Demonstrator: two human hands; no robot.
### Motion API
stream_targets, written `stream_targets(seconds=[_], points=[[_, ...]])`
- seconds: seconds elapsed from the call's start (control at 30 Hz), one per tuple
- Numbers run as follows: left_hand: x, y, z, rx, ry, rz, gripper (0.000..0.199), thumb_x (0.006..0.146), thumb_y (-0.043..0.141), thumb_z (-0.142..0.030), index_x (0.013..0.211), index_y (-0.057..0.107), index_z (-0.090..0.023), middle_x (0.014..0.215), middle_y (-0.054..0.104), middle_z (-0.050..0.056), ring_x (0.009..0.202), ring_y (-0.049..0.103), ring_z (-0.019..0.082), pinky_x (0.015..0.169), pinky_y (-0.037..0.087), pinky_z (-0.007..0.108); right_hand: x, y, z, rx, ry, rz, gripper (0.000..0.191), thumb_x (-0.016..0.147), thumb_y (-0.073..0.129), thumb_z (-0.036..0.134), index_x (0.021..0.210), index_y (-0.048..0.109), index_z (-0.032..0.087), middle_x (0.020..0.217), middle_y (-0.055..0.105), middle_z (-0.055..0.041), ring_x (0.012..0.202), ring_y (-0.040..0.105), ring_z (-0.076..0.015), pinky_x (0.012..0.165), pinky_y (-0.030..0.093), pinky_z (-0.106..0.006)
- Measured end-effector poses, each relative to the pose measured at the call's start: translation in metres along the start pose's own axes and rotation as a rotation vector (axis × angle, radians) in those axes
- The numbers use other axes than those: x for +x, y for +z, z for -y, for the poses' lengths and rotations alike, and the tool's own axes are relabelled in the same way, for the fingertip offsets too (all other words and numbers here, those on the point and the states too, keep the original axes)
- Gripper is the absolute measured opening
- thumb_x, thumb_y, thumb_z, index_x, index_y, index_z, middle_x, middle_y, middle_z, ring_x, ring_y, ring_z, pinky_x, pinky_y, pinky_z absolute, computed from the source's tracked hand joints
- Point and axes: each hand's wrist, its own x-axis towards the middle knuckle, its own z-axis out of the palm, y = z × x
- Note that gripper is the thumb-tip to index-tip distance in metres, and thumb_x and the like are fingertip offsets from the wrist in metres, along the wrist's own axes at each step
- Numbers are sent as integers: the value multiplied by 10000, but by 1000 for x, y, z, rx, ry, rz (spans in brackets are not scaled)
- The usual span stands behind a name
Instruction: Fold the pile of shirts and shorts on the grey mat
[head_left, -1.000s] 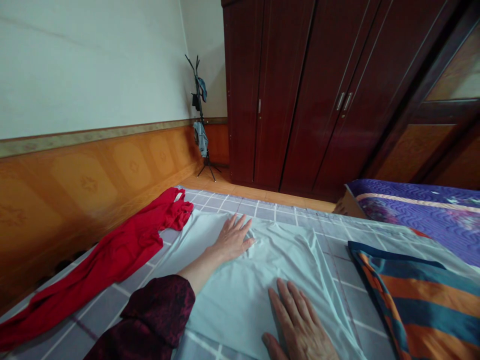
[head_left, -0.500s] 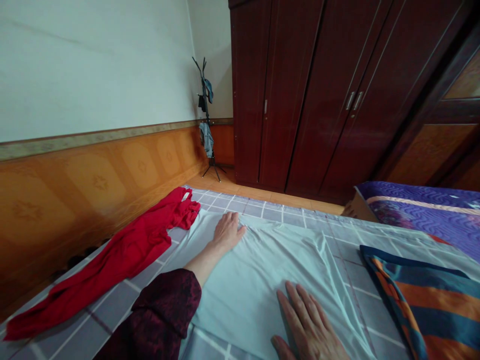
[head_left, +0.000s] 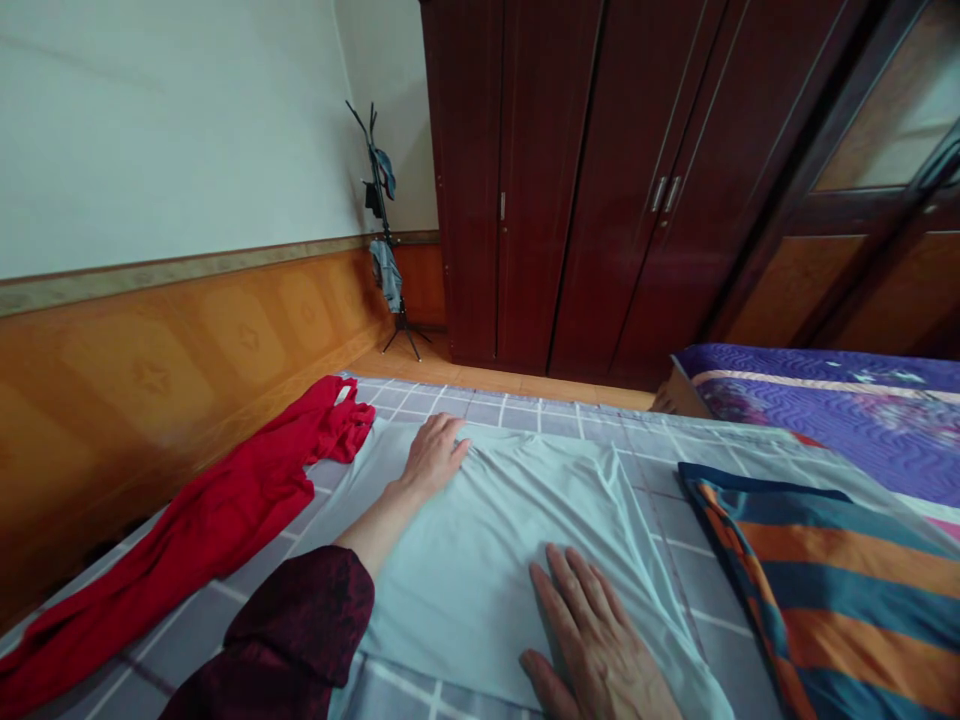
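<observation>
Pale blue cloth (head_left: 472, 560) lies spread across the middle of the checked bedsheet (head_left: 701, 575), creased toward its right side. At its far edge, the left hand (head_left: 435, 452) rests with bent fingers; whether they pinch any fabric, I cannot tell. Nearer and to the right, the right hand (head_left: 592, 635) lies over the cloth, fingers extended and grasping nothing. Left of the cloth is a red garment (head_left: 217, 510); well to the right is an orange-and-blue striped one (head_left: 847, 585). A dark red wardrobe (head_left: 585, 200) stands at the far side.

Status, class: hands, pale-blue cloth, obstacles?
Left hand at far edge; right hand open, nearer. Pale-blue cloth wrinkled. Flanking: red garment, orange-and-blue striped fabric.
</observation>
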Motion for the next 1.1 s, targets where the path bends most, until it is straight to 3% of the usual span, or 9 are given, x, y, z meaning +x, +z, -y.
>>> stream_targets(seconds=[0.13,0.37,0.47,0.6,0.7,0.8,0.93,1.1], points=[[-2,4,-17,-60,162,53,142,909,512,-285,947,640,-234,984,629,13,1000,554,173,918,416,283,-1,0,3,23,32,66,638,809,576,396,1380,446,142,1405,459,-174,1269,452,-355,961,447,-463],[-4,9,-16,-102,206,21,215,868,588,-363,1012,647,-214,1010,606,42,1010,538,210,924,417,330,3,-15,3,126,119,217,646,815,591,385,1404,426,175,1449,407,-148,1316,397,-332,993,444,-464],[-4,9,-15,-125,221,18,248,866,587,-376,1040,646,-209,1023,599,50,1017,534,213,934,414,332,21,-30,-1,120,207,276,579,852,572,392,1379,457,181,1445,410,-158,1310,406,-328,995,442,-472],[-4,9,-15,-151,261,6,275,884,554,-378,1082,634,-205,1074,593,56,1044,523,219,947,406,338,68,-38,-15,85,305,340,551,887,538,416,1348,480,120,1422,423,-209,1305,403,-344,1030,381,-499],[-4,10,-15,-157,308,37,310,910,508,-380,1153,606,-213,1137,589,62,1080,515,223,960,400,349,104,-23,-35,73,383,441,537,916,479,458,1324,497,109,1379,474,-201,1268,434,-332,1026,363,-464],[-5,11,-14,-135,308,68,323,916,495,-375,1181,593,-217,1185,583,72,1112,509,227,975,394,356,123,2,-55,65,436,494,478,933,448,453,1265,543,123,1344,517,-166,1232,463,-303,1008,361,-425],[-5,12,-14,-123,302,68,331,910,500,-359,1191,585,-206,1200,583,80,1119,514,230,984,392,352,123,28,-69,29,480,474,510,953,408,426,1352,455,112,1435,420,-159,1316,360,-295,1060,281,-431],[-5,13,-13,-134,290,62,373,915,478,-400,1214,568,-196,1236,575,92,1155,503,241,1011,373,366,118,36,-60,-3,501,441,557,966,357,441,1403,378,96,1472,358,-173,1351,301,-302,1089,213,-451]])
